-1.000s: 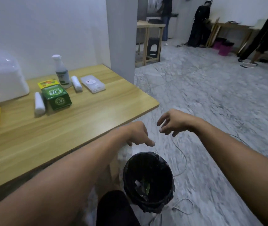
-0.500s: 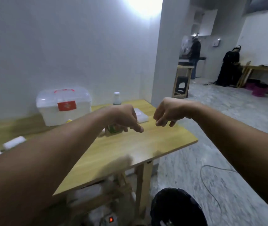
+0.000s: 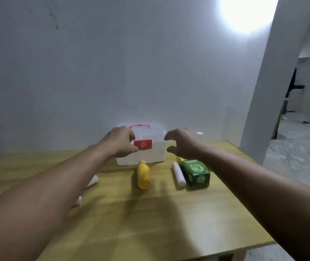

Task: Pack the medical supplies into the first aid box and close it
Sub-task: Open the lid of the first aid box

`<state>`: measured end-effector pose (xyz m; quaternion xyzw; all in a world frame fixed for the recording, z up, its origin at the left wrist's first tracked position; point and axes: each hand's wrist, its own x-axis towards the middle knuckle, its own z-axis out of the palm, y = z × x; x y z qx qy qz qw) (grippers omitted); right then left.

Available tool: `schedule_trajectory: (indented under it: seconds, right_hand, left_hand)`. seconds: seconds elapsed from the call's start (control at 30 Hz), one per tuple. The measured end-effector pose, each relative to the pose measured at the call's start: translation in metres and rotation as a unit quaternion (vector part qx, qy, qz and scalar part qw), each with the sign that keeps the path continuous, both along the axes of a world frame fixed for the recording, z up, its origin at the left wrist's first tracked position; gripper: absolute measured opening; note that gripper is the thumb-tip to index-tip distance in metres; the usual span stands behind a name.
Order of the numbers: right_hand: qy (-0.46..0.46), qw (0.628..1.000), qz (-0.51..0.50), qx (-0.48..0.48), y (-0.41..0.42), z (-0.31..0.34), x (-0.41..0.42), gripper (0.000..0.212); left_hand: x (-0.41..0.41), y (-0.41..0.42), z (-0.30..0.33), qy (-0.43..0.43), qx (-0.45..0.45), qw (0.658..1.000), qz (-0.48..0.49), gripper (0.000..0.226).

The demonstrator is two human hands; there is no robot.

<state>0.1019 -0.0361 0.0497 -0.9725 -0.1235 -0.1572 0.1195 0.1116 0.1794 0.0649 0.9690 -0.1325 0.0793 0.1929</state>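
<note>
While lid shut, first aid box translucent white.

Green carton reads "OB", upside down.

The room is dim. A bright light glares on the wall at the top right. Dark arm shadows fall on the worktop. Everything looks a bit blurry.

Both arms outstretched — left hand, right hand half-curled.
</note>
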Motion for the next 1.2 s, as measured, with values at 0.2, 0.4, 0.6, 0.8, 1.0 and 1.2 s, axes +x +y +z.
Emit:
schedule_trajectory:
  seconds: [0.2,0.4,0.6,0.8,1.0,1.2]
  right_hand:
    - [-0.146,0.982,0.068,-0.103,0.028,-0.027,0.034,0.036]
    - [-0.264,0.955,0.09,-0.096,0.036,-0.054,0.054,0.022]
    - [-0.026,0.938,-0.151,0.31,0.06,-0.059,0.043,0.029]
    - [0.15,0.796,-0.151,0.567,0.068,-0.058,0.04,0.042]
    - [-0.281,0.959,-0.039,0.018,0.054,-0.07,0.055,0.04]
    - [-0.275,0.943,0.11,-0.155,0.032,-0.073,0.072,0.06]
  left_hand:
    - [0.034,0.027,-0.02,-0.051,0.004,0.998,0.031,0.058]
    - [0.058,0.027,-0.031,-0.07,-0.026,0.997,0.026,0.066]
    - [0.076,0.012,-0.031,-0.053,-0.041,0.997,0.024,0.077]
    - [0.086,0.006,-0.043,-0.043,-0.051,0.997,0.036,0.08]
    - [0.085,0.009,-0.04,-0.041,-0.035,0.998,0.035,0.08]
    - [0.08,0.01,-0.039,-0.045,-0.024,0.998,0.035,0.08]
